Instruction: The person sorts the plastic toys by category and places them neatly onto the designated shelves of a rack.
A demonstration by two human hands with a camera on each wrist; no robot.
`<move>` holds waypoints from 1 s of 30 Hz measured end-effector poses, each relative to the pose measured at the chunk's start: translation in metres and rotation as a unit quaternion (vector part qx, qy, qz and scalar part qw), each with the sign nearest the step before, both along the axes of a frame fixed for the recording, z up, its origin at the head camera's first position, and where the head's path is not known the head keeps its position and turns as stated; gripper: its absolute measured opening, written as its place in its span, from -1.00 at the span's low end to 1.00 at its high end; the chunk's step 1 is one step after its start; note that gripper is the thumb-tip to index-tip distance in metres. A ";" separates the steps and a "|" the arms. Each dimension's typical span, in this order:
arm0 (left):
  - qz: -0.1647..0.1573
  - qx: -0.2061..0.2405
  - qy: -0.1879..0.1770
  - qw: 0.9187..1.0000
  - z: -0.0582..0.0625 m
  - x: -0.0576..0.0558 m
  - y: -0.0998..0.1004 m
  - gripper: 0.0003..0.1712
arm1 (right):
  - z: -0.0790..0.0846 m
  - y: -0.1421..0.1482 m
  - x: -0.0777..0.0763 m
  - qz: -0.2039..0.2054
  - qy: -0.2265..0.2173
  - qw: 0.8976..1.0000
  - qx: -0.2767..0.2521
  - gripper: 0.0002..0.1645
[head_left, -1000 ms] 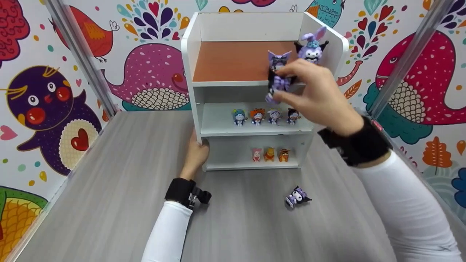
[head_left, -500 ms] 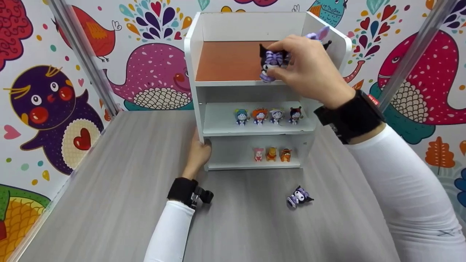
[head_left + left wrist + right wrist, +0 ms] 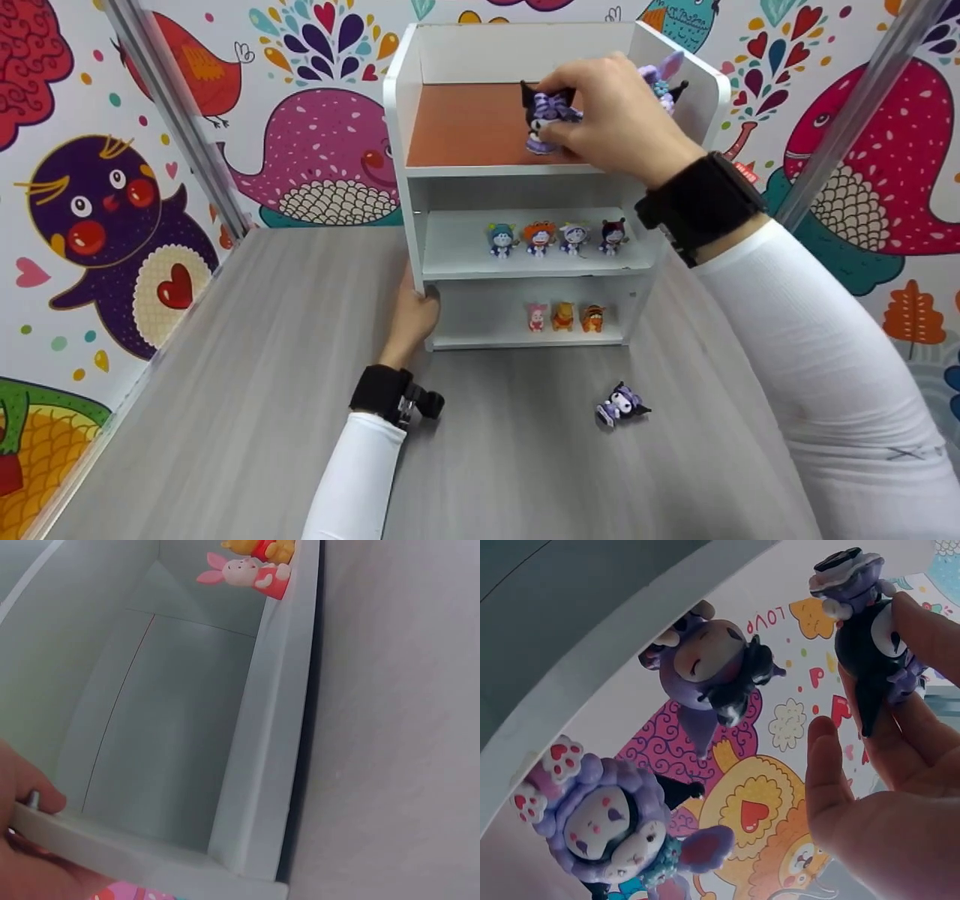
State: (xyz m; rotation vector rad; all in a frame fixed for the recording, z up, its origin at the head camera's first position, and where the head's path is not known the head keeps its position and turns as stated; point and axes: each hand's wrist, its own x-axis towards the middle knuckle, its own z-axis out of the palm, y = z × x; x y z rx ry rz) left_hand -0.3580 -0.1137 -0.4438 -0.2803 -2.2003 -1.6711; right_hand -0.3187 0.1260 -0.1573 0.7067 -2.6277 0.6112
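My right hand (image 3: pixel 619 120) pinches a black and purple figurine (image 3: pixel 544 124) with a striped bow, at the front of the shelf unit's top board. Whether its base touches the board I cannot tell. In the right wrist view, a purple-hooded figurine (image 3: pixel 705 664) stands beside the held one; my hand hides it in the head view. Farther right is a fluffy purple figurine (image 3: pixel 611 821) with rabbit ears, partly covered in the head view. My left hand (image 3: pixel 412 315) grips the left side panel of the white shelf unit (image 3: pixel 405 105), low down, thumb on the inside.
On the middle shelf stand several small figurines (image 3: pixel 540 238) in a row. A pink piglet figurine (image 3: pixel 536 317), a yellow bear (image 3: pixel 562 316) and an orange tiger (image 3: pixel 592 319) are on the bottom shelf. Another black and purple figurine (image 3: pixel 622 405) lies on the grey table (image 3: pixel 510 450).
My right hand has carried the figurine up and left, from before the top board's front edge to over the board. The left hand keeps its grip on the side panel.
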 end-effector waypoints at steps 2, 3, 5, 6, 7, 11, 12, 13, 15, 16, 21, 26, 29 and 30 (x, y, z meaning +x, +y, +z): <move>0.002 -0.001 -0.003 1.000 0.000 -0.001 0.000 -0.10 | 0.000 -0.003 -0.004 -0.003 -0.009 1.000 -0.004 -0.52; 0.002 -0.002 -0.004 1.000 0.000 -0.001 0.000 -0.11 | 0.000 -0.005 -0.007 -0.004 -0.010 1.000 -0.004 -0.52; 0.003 -0.003 -0.006 1.000 0.001 -0.001 0.000 -0.12 | 0.000 -0.008 -0.012 -0.005 -0.009 1.000 -0.003 -0.52; 0.003 -0.003 -0.006 1.000 0.001 0.000 0.000 -0.12 | -0.001 -0.010 -0.014 -0.006 -0.006 1.000 -0.002 -0.52; 0.004 -0.004 -0.004 1.000 0.001 0.000 0.000 -0.13 | -0.001 -0.011 -0.016 -0.007 -0.004 1.000 0.000 -0.52; 0.007 -0.003 0.001 1.000 0.002 -0.001 0.002 -0.16 | 0.000 -0.015 -0.022 -0.014 0.000 1.000 0.010 -0.51; 0.007 -0.004 0.002 1.000 0.002 -0.001 0.002 -0.15 | 0.001 -0.016 -0.022 -0.017 -0.002 1.000 0.012 -0.51; 0.007 -0.004 0.004 1.000 0.002 -0.002 0.002 -0.15 | 0.001 -0.016 -0.023 -0.019 -0.005 1.000 0.014 -0.51; 0.007 -0.003 0.007 1.000 0.003 -0.002 0.002 -0.16 | 0.002 -0.017 -0.024 -0.021 -0.006 1.000 0.015 -0.52; 0.007 -0.003 0.008 1.000 0.003 -0.002 0.002 -0.16 | 0.003 -0.017 -0.024 -0.021 -0.007 1.000 0.016 -0.52; 0.008 -0.001 0.010 1.000 0.005 -0.001 0.002 -0.14 | 0.004 -0.021 -0.026 -0.025 -0.007 0.999 0.023 -0.51; 0.003 0.003 -0.005 1.000 0.004 0.002 0.001 -0.12 | 0.001 -0.025 -0.029 -0.023 0.000 0.999 0.028 -0.52; 0.002 0.003 -0.007 1.000 0.001 0.002 0.000 -0.13 | -0.001 -0.026 -0.031 -0.026 -0.004 0.999 0.029 -0.52; 0.002 0.003 -0.004 1.000 0.000 0.002 0.000 -0.14 | -0.002 -0.026 -0.031 -0.027 -0.007 0.999 0.029 -0.52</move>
